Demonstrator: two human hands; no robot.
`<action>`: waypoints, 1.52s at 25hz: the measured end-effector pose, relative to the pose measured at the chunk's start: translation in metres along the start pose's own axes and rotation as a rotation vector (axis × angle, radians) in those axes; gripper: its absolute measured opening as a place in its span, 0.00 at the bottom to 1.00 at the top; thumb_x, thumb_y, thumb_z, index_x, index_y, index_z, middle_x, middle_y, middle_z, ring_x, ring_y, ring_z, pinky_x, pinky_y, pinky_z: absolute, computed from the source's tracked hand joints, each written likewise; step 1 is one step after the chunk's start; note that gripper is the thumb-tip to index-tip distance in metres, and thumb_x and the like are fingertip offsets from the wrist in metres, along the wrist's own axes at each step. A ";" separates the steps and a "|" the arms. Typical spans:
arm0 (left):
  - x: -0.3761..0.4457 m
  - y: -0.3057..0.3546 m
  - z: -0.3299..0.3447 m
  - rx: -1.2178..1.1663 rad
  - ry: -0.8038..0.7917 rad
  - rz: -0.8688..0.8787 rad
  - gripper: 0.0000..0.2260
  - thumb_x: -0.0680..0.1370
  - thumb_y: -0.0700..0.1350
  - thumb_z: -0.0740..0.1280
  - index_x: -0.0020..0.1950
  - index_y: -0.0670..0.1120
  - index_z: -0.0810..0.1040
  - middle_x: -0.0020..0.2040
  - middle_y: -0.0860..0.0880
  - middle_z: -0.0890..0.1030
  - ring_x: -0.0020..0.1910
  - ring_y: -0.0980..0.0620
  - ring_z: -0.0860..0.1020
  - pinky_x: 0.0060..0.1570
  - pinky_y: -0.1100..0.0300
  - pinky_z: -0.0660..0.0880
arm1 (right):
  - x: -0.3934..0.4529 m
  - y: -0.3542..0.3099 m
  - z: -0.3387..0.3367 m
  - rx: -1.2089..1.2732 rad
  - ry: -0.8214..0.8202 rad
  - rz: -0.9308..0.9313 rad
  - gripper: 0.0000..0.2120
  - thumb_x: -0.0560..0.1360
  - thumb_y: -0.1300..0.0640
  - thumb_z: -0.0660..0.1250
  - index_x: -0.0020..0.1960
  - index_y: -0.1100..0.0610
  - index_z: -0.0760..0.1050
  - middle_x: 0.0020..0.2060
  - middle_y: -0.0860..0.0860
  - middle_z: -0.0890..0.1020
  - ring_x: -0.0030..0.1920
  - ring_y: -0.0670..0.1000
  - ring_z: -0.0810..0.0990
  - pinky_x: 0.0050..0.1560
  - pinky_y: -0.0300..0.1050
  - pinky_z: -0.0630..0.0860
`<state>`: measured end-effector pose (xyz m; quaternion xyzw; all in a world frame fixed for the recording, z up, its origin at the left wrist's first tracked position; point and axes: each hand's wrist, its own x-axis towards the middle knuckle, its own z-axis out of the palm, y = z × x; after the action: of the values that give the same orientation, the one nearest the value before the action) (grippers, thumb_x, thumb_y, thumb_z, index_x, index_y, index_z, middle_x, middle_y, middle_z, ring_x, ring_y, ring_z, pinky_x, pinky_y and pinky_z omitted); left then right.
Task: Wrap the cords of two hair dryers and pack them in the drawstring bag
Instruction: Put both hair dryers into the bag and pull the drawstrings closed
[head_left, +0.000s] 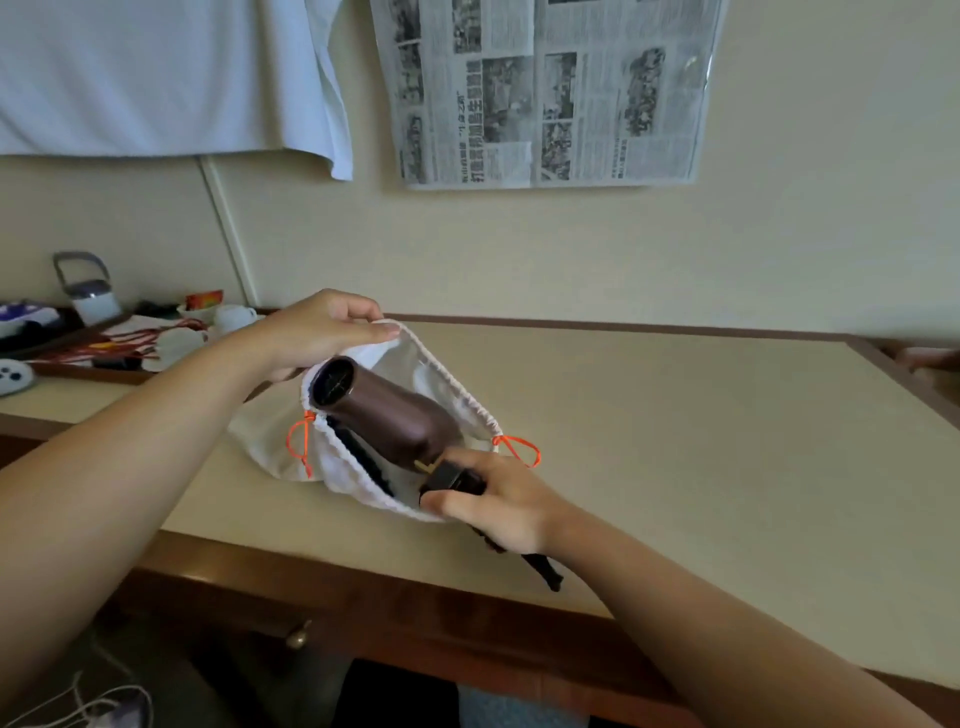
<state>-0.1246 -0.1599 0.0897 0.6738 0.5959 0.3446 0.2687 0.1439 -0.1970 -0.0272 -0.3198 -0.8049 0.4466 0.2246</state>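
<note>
**Hair dryer going nose-first into the held-open bag**

Head view: the white drawstring bag (363, 457) lies on the table (675, 441) near its front edge, left of the middle, mouth turned up and toward the person. The left hand (317, 332) pinches the far rim of the mouth between thumb and fingers and lifts it, so the opening gapes. The right hand (498, 506) is curled tight around the folded handle and plug end of the brown hair dryer (387, 410), at the near rim of the bag. The dryer's long axis runs diagonally, from that hand up and left toward the table's far left corner; its round black end points at the lifted rim, just below the left fingers. Most of the barrel sits over the opening. A dark shape already lies inside, possibly the other dryer; I cannot tell. An orange cord loop (519, 449) hangs at each side of the mouth. Judging by this, the push goes along that diagonal, away from the right hand
</note>
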 end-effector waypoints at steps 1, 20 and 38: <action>-0.007 0.001 -0.008 0.025 0.025 0.026 0.17 0.75 0.59 0.75 0.42 0.45 0.81 0.36 0.44 0.77 0.38 0.50 0.73 0.42 0.57 0.67 | 0.010 0.000 0.005 -0.053 0.037 -0.003 0.06 0.74 0.44 0.72 0.47 0.44 0.79 0.31 0.41 0.77 0.31 0.41 0.76 0.38 0.42 0.73; -0.049 0.017 0.021 0.481 0.051 0.200 0.13 0.79 0.57 0.71 0.41 0.50 0.77 0.24 0.53 0.62 0.26 0.53 0.59 0.34 0.56 0.58 | 0.122 -0.018 0.012 -0.992 0.037 0.307 0.24 0.76 0.37 0.57 0.51 0.56 0.79 0.44 0.53 0.80 0.49 0.57 0.78 0.41 0.47 0.70; 0.022 0.002 0.099 0.808 0.438 0.271 0.08 0.84 0.49 0.61 0.49 0.46 0.75 0.35 0.47 0.77 0.35 0.39 0.77 0.32 0.54 0.65 | 0.117 0.015 -0.008 -0.840 0.178 0.119 0.24 0.74 0.41 0.64 0.69 0.44 0.69 0.65 0.58 0.69 0.54 0.59 0.77 0.50 0.51 0.73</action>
<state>-0.0444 -0.1335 0.0328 0.7074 0.6315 0.2512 -0.1942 0.0724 -0.1032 -0.0275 -0.4664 -0.8745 0.0632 0.1173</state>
